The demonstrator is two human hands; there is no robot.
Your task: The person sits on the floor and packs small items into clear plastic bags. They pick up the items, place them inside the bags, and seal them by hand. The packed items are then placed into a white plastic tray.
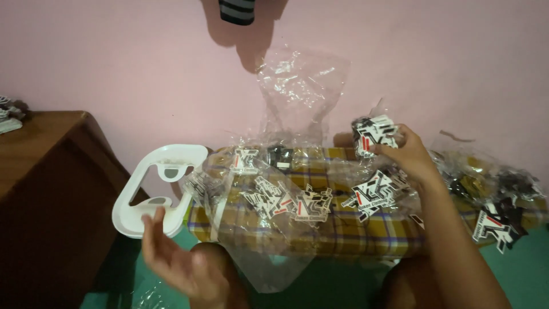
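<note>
My right hand [409, 154] is raised over a low surface draped in a yellow plaid cloth [354, 232], and it grips a small stack of black, white and red stickers [374, 133]. My left hand [180, 263] hovers palm up near the lower left, fingers spread, holding nothing. It sits just below a white plastic handle-shaped holder [154, 189]. Several more stickers [286, 200] lie on the cloth inside and under clear plastic bags [269, 252]. One empty clear bag [297, 86] stands up against the pink wall.
A dark wooden table [40, 171] stands at the left. More stickers in crumpled plastic [497, 212] lie at the right end of the cloth. The floor [514, 274] is green. A striped dark object [237, 10] hangs at the top of the wall.
</note>
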